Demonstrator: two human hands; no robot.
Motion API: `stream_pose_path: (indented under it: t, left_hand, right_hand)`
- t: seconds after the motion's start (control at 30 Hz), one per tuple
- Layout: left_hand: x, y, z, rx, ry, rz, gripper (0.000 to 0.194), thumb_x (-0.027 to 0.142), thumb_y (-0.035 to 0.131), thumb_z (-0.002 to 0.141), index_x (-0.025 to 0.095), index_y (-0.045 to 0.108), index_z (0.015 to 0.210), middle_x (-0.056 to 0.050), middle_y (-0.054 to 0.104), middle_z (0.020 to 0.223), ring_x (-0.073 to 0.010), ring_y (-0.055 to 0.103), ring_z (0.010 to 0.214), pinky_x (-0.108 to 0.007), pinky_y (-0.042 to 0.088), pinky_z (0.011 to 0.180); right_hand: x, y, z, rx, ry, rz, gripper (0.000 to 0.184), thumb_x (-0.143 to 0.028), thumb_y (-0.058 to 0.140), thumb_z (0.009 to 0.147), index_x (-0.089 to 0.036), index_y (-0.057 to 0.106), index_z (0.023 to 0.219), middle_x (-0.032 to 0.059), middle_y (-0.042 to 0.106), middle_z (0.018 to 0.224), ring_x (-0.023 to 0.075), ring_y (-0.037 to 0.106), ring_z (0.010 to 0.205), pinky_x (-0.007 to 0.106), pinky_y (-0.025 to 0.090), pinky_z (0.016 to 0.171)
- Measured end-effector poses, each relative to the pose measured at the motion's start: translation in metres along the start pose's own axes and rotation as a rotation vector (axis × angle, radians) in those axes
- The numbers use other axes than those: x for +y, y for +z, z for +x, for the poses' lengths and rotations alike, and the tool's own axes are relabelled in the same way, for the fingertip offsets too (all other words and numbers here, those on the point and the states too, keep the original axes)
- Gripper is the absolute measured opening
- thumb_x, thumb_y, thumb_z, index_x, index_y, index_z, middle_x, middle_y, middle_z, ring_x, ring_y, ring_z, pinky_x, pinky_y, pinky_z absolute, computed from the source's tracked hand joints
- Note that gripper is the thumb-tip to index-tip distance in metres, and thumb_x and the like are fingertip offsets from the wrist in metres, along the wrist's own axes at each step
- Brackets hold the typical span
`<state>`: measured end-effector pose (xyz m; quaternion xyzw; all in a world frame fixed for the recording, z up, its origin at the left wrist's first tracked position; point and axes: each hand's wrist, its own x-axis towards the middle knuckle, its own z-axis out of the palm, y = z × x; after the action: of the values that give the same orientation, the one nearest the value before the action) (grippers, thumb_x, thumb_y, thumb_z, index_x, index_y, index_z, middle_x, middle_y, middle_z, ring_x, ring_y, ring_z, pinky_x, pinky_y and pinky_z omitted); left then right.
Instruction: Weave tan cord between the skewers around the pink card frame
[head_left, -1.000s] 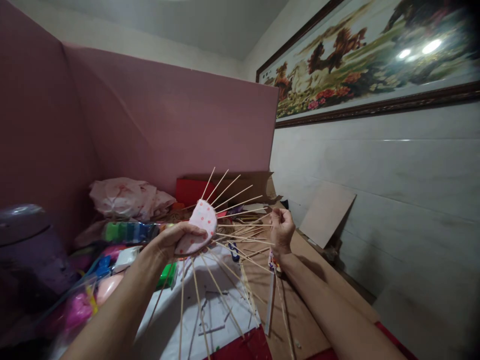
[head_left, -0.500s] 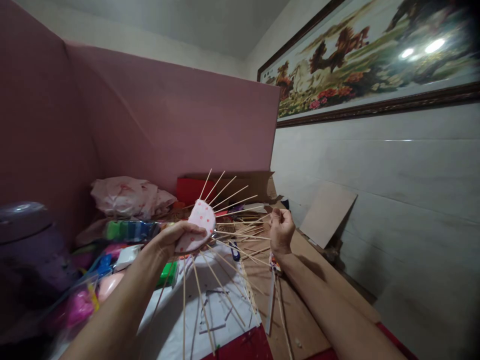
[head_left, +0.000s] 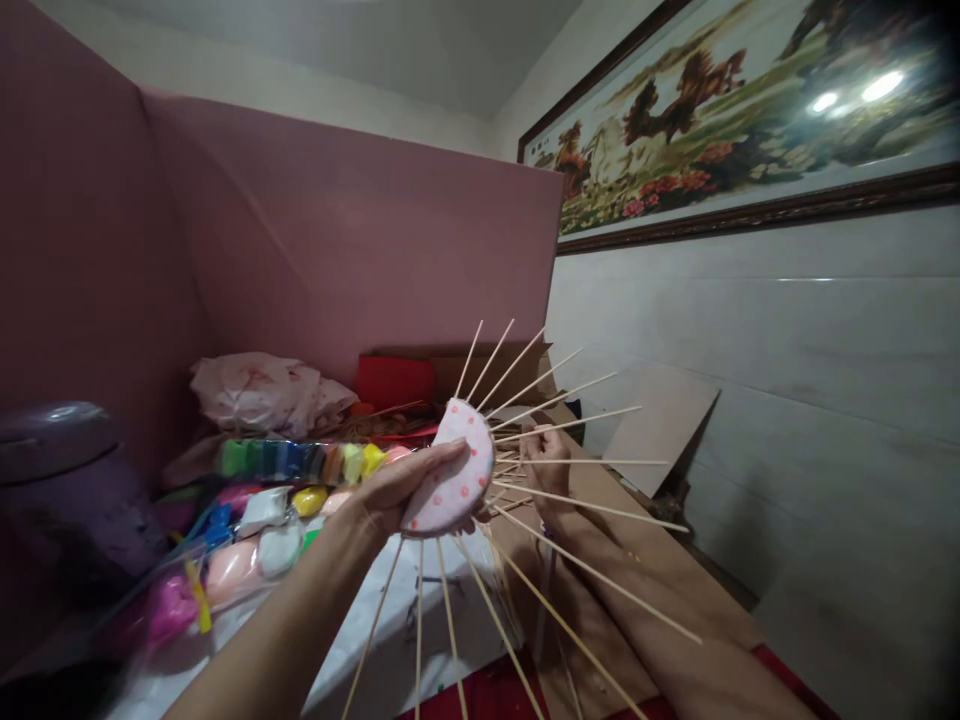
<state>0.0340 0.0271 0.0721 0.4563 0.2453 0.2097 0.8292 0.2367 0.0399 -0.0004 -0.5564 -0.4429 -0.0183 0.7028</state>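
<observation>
Your left hand [head_left: 401, 490] holds the half-round pad [head_left: 442, 500] up over the worktop [head_left: 667, 575], thumb pressed on its face and the other fingers mostly hidden behind. Gripping from the straight side probably leaves the curved edge free, and the height likely keeps the thin sticks [head_left: 600, 462] off the clutter. Your right hand [head_left: 550, 478] is curled behind several sticks; you can't tell whether its fingers pinch one. The pad looks soft, pale pink with red spots, the sticks fanning out like rays.
</observation>
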Motion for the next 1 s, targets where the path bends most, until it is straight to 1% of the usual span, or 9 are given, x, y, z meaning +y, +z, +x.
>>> stream_pose_path:
  t: [0.07,0.13,0.27,0.4,0.53,0.73,0.8,0.9,1.0]
  left_hand:
    - [-0.002,0.007,-0.001,0.014,-0.006,-0.051,0.022,0.022,0.057,0.074,0.001,0.062,0.08,-0.016,0.068,0.067,-0.0214,0.065,0.057,-0.029,0.053,0.054]
    - [-0.002,0.013,-0.002,0.007,-0.023,-0.082,0.017,0.016,0.056,0.071,0.001,0.062,0.078,-0.015,0.068,0.066,-0.0202,0.065,0.055,-0.026,0.053,0.053]
    - [-0.005,0.026,-0.005,-0.023,-0.068,-0.087,0.016,0.013,0.054,0.067,0.0,0.062,0.074,-0.016,0.068,0.063,-0.0196,0.064,0.051,-0.024,0.051,0.049]
    - [-0.01,0.037,-0.005,0.027,-0.135,-0.079,0.018,0.013,0.052,0.065,0.001,0.062,0.074,-0.013,0.066,0.057,-0.0178,0.062,0.046,-0.022,0.049,0.043]
    - [-0.012,0.035,-0.002,0.019,-0.132,-0.121,0.02,0.014,0.051,0.062,0.001,0.062,0.074,-0.014,0.066,0.057,-0.0192,0.062,0.047,-0.025,0.05,0.047]
    - [-0.011,0.033,-0.002,-0.011,-0.041,-0.159,0.017,0.013,0.051,0.062,0.003,0.062,0.071,-0.014,0.067,0.059,-0.0189,0.063,0.05,-0.026,0.051,0.052]
    - [-0.011,0.034,-0.002,-0.001,-0.037,-0.168,0.017,0.013,0.051,0.061,0.003,0.062,0.07,-0.014,0.067,0.059,-0.0195,0.063,0.051,-0.027,0.051,0.054]
    - [-0.012,0.035,-0.002,0.043,-0.011,-0.131,0.015,0.013,0.053,0.061,0.003,0.062,0.068,-0.013,0.066,0.058,-0.0178,0.061,0.047,-0.025,0.049,0.049]
    - [-0.011,0.033,-0.005,0.023,0.046,-0.081,0.015,0.017,0.055,0.067,0.004,0.062,0.072,-0.012,0.067,0.06,-0.0178,0.061,0.048,-0.026,0.049,0.048]
  right_hand:
    - [-0.003,0.0,-0.001,-0.05,0.03,-0.008,0.037,-0.053,0.043,0.075,-0.018,0.048,0.064,-0.0044,0.043,0.049,0.0103,0.037,0.045,0.023,0.031,0.045]
    - [-0.007,-0.001,-0.003,-0.09,0.056,-0.018,0.034,-0.051,0.044,0.075,-0.018,0.048,0.065,-0.0046,0.043,0.049,0.0102,0.037,0.044,0.022,0.03,0.044]
    - [-0.015,-0.002,-0.007,-0.113,0.061,-0.059,0.032,-0.049,0.044,0.074,-0.018,0.048,0.065,-0.0032,0.046,0.049,0.0116,0.041,0.045,0.023,0.029,0.044]
    - [-0.022,-0.002,-0.012,-0.132,0.061,-0.112,0.03,-0.046,0.042,0.075,-0.019,0.052,0.068,-0.0023,0.049,0.051,0.0124,0.042,0.046,0.023,0.029,0.044]
    - [-0.024,-0.002,-0.013,-0.115,0.12,-0.169,0.033,-0.049,0.042,0.074,-0.019,0.049,0.063,-0.0028,0.046,0.047,0.0124,0.04,0.043,0.023,0.027,0.042]
    - [-0.025,-0.002,-0.013,-0.14,0.081,-0.206,0.029,-0.044,0.042,0.074,-0.019,0.051,0.063,-0.0015,0.05,0.051,0.0132,0.043,0.046,0.024,0.028,0.044]
    - [-0.025,-0.002,-0.014,-0.133,0.093,-0.198,0.029,-0.042,0.04,0.076,-0.019,0.053,0.065,-0.001,0.051,0.052,0.0132,0.043,0.046,0.024,0.028,0.044]
    - [-0.022,0.0,-0.015,-0.143,0.096,-0.155,0.029,-0.043,0.041,0.076,-0.018,0.053,0.066,-0.0011,0.052,0.052,0.0129,0.044,0.046,0.023,0.029,0.043]
    - [-0.016,0.002,-0.014,-0.133,0.075,-0.094,0.03,-0.046,0.044,0.075,-0.018,0.052,0.064,-0.0016,0.051,0.052,0.0124,0.044,0.047,0.022,0.029,0.043]
